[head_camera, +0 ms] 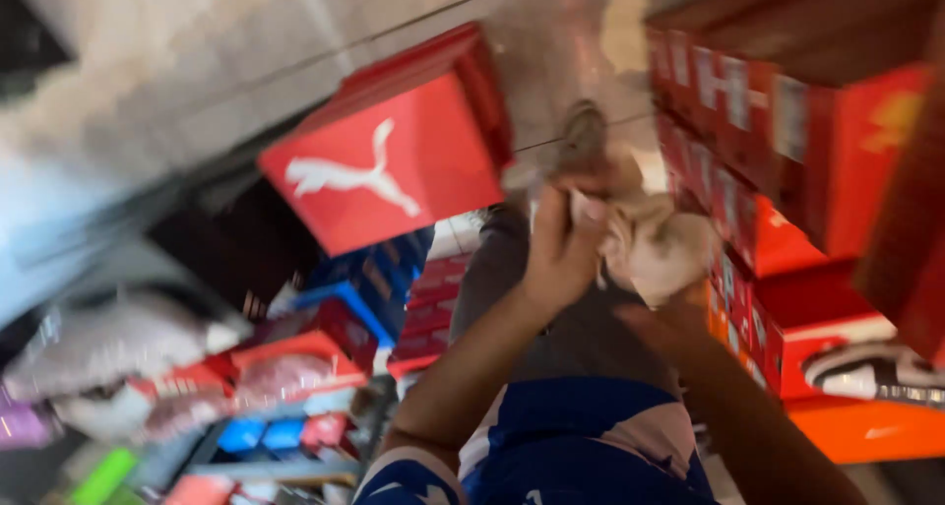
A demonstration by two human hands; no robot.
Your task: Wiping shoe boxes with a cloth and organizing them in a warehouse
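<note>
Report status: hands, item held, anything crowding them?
Left hand and right hand both on a crumpled beige item, too blurred to identify. Stacked red shoeboxes close at right.

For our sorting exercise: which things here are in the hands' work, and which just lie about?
In hand: left hand, right hand, crumpled beige paper wad.
Lying about: tilted red cardboard shoebox, stacked red boxes, blue boxes, orange box.

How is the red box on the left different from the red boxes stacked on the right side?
The red box on the left sits alone and tilted atop blue boxes; the red boxes on the right form a tall, tight stack. The left one shows a broad face with a white animal shape; the right ones show narrow ends with pale labels. Both are red cardboard.
</note>
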